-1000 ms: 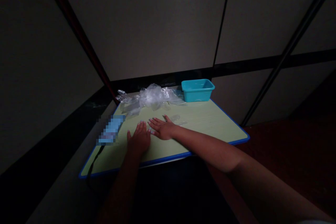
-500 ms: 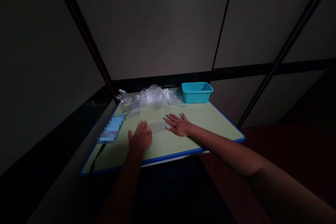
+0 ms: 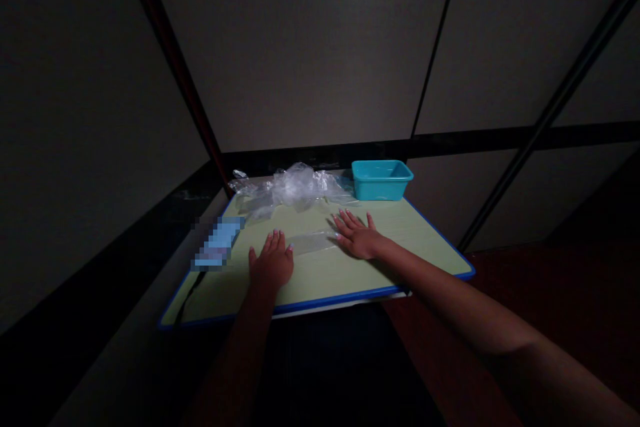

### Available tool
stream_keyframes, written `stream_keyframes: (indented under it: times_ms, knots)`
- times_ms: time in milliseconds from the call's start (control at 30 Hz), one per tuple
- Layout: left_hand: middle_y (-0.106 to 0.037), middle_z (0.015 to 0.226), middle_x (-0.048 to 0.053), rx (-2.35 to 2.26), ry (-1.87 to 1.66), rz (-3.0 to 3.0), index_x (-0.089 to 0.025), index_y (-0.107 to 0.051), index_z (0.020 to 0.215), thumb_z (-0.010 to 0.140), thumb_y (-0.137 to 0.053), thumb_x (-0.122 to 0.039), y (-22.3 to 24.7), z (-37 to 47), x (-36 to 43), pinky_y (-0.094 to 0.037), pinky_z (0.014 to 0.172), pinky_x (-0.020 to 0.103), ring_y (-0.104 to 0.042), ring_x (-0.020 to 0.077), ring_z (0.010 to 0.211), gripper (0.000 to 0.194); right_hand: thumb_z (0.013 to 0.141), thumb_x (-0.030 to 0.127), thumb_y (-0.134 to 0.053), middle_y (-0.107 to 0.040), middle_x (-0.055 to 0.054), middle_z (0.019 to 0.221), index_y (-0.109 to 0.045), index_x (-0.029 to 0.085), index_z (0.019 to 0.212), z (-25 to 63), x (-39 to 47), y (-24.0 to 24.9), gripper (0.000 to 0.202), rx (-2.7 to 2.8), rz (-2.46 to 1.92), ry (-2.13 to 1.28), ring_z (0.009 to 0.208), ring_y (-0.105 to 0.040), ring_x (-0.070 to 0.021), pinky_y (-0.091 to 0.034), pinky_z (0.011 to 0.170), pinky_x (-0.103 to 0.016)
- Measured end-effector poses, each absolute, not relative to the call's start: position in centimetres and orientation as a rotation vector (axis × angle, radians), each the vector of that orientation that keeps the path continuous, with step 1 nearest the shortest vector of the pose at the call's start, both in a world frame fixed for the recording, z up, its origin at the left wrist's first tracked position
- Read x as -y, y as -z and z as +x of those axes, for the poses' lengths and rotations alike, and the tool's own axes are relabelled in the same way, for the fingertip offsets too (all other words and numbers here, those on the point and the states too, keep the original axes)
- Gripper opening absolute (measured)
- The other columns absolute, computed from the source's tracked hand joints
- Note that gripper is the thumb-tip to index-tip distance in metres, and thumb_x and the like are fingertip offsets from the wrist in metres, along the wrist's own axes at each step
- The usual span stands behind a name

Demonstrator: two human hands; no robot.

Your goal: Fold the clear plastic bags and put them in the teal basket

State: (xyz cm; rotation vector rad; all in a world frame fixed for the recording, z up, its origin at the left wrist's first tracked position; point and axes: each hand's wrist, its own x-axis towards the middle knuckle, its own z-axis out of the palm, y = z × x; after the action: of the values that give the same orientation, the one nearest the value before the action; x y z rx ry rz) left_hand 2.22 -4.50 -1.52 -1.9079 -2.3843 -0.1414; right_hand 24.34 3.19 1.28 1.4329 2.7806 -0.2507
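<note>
A flat strip of clear plastic, perhaps a small bag, lies on the pale yellow-green table between my hands. My left hand rests palm down at its left end, fingers outstretched. At the right end my right hand lies with its fingers spread, the thumb touching or just over the plastic. Neither hand grips anything. Behind them a heap of crumpled clear plastic bags spreads along the far side of the table.
A turquoise plastic basket stands at the back right corner. To the left lies a blurred-out bluish flat object, with a black strap running to the front edge. Panelled walls rise behind and left of the table.
My right hand has slid to the right along the plastic strip, leaving more of it uncovered. My left hand stays at the left end. The whole view has shifted slightly.
</note>
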Motion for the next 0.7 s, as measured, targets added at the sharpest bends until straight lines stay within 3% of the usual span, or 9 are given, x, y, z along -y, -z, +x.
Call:
stream_keyframes:
  times_ms: [300, 700]
  knots:
    - [-0.018, 0.151, 0.005, 2.368, 0.060, -1.975, -0.018, -0.026, 0.142, 0.091, -0.019, -0.029, 1.5, 1.7, 4.5, -0.019, 0.105, 0.060, -0.017, 0.0211, 0.138, 0.053, 0.092, 0.050, -0.013, -0.007, -0.005, 0.151, -0.009, 0.017, 0.146, 14.9, 0.1, -1.1, 0.064, -2.974, 1.009, 0.433, 0.139, -0.004, -0.0192, 0.012, 0.106, -0.054]
    - [-0.016, 0.151, 0.006, 2.448, 0.100, -1.966, -0.021, -0.025, 0.143, 0.091, -0.017, -0.043, 1.3, 1.7, 4.2, -0.016, 0.106, 0.058, -0.015, 0.0220, 0.139, 0.057, 0.088, 0.060, -0.014, 0.000, -0.005, 0.152, -0.006, 0.021, 0.146, 20.9, 0.7, -0.7, 0.071, -2.821, 1.285, 0.451, 0.139, 0.000, -0.0226, 0.007, 0.106, -0.055]
